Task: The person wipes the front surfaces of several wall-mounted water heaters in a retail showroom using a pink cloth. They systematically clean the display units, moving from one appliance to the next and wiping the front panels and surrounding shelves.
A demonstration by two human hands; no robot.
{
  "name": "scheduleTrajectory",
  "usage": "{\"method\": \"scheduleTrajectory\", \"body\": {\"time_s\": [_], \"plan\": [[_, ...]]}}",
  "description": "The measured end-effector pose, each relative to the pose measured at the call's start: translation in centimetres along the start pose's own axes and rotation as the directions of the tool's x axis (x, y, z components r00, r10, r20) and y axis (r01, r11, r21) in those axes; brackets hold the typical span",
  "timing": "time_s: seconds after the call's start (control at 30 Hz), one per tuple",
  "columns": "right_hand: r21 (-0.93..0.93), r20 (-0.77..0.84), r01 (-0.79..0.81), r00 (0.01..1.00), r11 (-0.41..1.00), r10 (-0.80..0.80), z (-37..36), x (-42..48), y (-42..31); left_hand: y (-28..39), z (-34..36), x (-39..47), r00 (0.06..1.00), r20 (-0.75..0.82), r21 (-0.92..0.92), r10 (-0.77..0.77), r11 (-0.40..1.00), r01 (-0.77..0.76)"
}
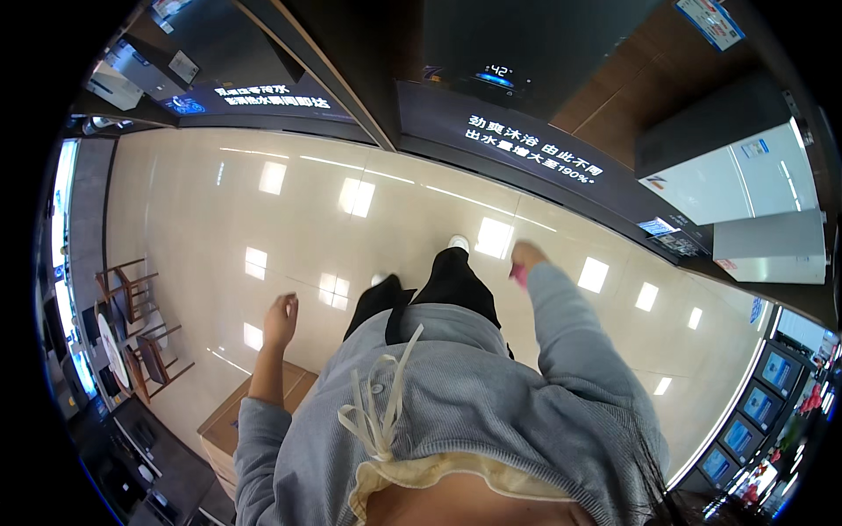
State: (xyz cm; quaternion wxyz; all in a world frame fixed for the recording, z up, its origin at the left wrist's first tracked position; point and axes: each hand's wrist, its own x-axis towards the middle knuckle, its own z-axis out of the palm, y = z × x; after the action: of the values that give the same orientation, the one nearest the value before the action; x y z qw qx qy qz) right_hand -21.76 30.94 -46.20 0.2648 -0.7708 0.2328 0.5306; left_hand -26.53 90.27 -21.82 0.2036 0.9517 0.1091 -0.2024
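My left hand (281, 321) hangs out over the tiled floor with its fingers loosely bent, and I see nothing in it. Out to the other side, my right hand (528, 255) is closed on a pink cloth (518, 275); the hand is slightly blurred and covers part of it. Nothing else touches either hand. Nearest to the left forearm stands a brown cardboard box (223, 407), partly hidden by my sleeve. Beyond my right hand runs a dark display base (500, 141) bearing white writing.
Wall display units include a dark water heater (526, 39) with a lit readout and a white appliance (730, 177). Wooden chairs (154, 358) surround a round table (112, 348) at left. Several screens (760, 404) line the lower right. Glossy floor (197, 217) spreads ahead, reflecting lights.
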Motion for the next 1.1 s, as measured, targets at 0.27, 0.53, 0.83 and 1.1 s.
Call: {"method": "scheduleTrajectory", "body": {"time_s": [0.27,0.53,0.83,1.1], "plan": [[-0.431,0.257,0.080,0.966,0.899,0.037,31.8,-6.4,10.5,-19.7,2.6,-4.2,0.896,0.398,0.311,-0.198,0.948,0.071],[0.423,0.063,-0.257,0.965,0.869,0.255,35.8,-20.5,-2.0,-36.6,7.7,-6.8,0.888,0.460,-0.004,0.008,1.000,-0.006],[0.158,0.050,0.176,0.981,0.972,-0.186,37.8,-33.6,-1.7,-39.3,7.3,-9.7,0.829,0.554,0.000,-0.071,0.996,0.086],[0.087,-0.464,0.310,0.854,0.947,-0.236,26.8,-39.1,-4.7,-21.7,3.2,1.6,0.937,0.322,-0.136,0.139,0.986,-0.099]]}}
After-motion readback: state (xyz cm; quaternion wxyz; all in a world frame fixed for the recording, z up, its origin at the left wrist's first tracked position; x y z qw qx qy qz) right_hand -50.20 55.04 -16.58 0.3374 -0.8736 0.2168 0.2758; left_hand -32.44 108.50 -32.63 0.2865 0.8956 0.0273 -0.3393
